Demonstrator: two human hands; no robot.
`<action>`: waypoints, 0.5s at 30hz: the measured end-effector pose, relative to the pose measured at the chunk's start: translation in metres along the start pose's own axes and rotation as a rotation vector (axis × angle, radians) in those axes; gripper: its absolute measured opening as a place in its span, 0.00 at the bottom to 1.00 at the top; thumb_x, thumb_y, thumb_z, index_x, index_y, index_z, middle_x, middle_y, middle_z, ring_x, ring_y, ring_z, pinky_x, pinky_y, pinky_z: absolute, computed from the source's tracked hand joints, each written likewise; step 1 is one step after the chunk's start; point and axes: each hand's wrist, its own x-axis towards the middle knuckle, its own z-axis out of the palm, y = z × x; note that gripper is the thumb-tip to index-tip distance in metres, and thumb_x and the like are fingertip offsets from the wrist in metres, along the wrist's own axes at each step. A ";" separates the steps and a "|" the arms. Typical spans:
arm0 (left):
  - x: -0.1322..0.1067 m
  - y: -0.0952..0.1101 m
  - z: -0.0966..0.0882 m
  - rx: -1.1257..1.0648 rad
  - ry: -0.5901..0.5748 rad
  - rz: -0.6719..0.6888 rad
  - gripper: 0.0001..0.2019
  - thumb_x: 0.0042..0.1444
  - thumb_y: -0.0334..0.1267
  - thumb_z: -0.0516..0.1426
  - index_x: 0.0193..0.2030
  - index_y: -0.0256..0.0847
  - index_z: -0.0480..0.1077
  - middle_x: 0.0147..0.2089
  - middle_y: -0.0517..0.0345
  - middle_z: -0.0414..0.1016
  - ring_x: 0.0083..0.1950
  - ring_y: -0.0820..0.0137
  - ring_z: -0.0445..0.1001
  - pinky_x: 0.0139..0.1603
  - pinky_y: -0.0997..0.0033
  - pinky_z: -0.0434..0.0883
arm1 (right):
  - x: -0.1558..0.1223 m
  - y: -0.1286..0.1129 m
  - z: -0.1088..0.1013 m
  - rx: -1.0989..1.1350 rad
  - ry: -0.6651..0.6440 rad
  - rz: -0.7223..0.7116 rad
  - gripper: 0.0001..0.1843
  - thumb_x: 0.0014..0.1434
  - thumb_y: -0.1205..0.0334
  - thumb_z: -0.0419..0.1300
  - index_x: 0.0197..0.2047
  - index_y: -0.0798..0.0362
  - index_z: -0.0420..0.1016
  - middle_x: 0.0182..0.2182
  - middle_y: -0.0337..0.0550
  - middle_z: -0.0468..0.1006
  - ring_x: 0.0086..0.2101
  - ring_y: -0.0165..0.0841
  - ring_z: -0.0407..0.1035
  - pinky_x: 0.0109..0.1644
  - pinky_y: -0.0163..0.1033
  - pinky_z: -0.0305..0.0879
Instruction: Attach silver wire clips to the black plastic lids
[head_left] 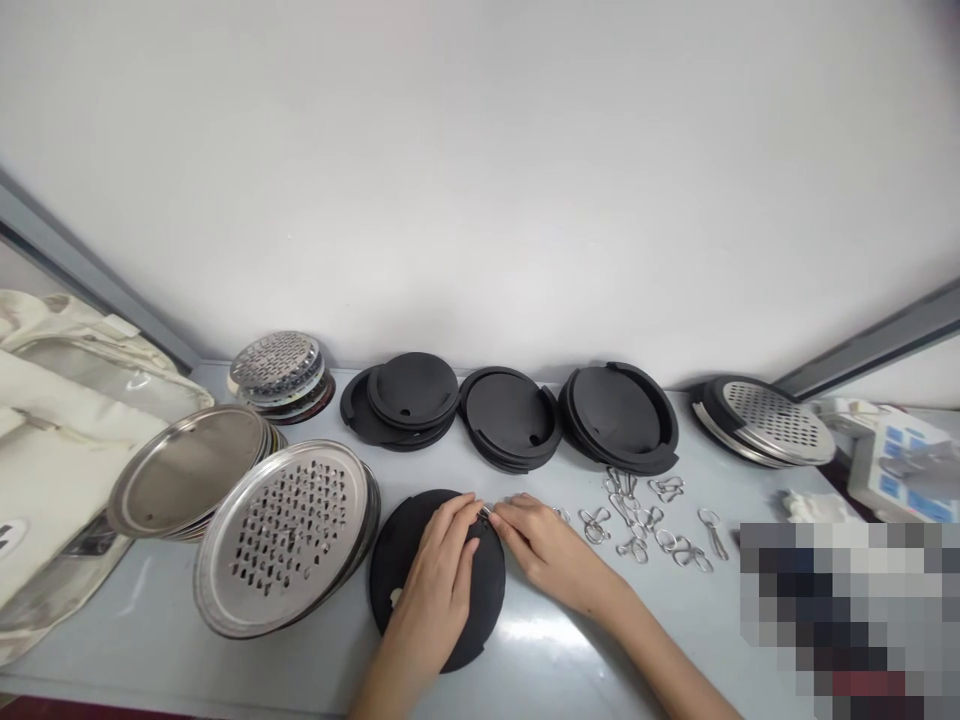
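A round black disc lies on the table in front of me. My left hand rests over it, fingers bent toward its far edge and thumb pressing on its top. At that edge my right hand pinches a small shiny metal clip, which the left fingertips also touch. Most of the clip is hidden by fingers. To the right lie several loose metal clips with rings. Left of the disc, a silver grater plate with raised holes tops a tilted stack.
Behind my hands stand black disc stacks and black rimmed pieces. Plain metal plates and small grater discs are at left, beside a pale bag. Another grater and a white-blue box stand right.
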 end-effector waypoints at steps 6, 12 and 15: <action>0.000 0.002 -0.002 -0.003 0.012 -0.004 0.19 0.66 0.32 0.44 0.61 0.48 0.61 0.62 0.52 0.64 0.63 0.64 0.64 0.62 0.59 0.67 | -0.003 -0.001 -0.003 -0.007 -0.027 0.002 0.17 0.69 0.64 0.42 0.30 0.53 0.64 0.26 0.40 0.67 0.32 0.34 0.64 0.39 0.40 0.61; -0.001 0.001 -0.001 -0.011 0.018 0.005 0.19 0.66 0.31 0.44 0.61 0.47 0.62 0.62 0.52 0.65 0.63 0.64 0.65 0.62 0.58 0.67 | -0.003 0.002 -0.004 -0.047 -0.025 -0.009 0.16 0.68 0.65 0.43 0.30 0.52 0.64 0.26 0.40 0.67 0.32 0.35 0.64 0.38 0.39 0.62; 0.000 0.002 -0.001 -0.014 0.023 0.013 0.19 0.66 0.31 0.44 0.60 0.47 0.62 0.61 0.52 0.65 0.62 0.64 0.66 0.61 0.59 0.68 | -0.004 0.005 -0.004 -0.074 -0.025 -0.011 0.15 0.68 0.65 0.44 0.30 0.52 0.65 0.26 0.40 0.67 0.31 0.35 0.64 0.39 0.39 0.62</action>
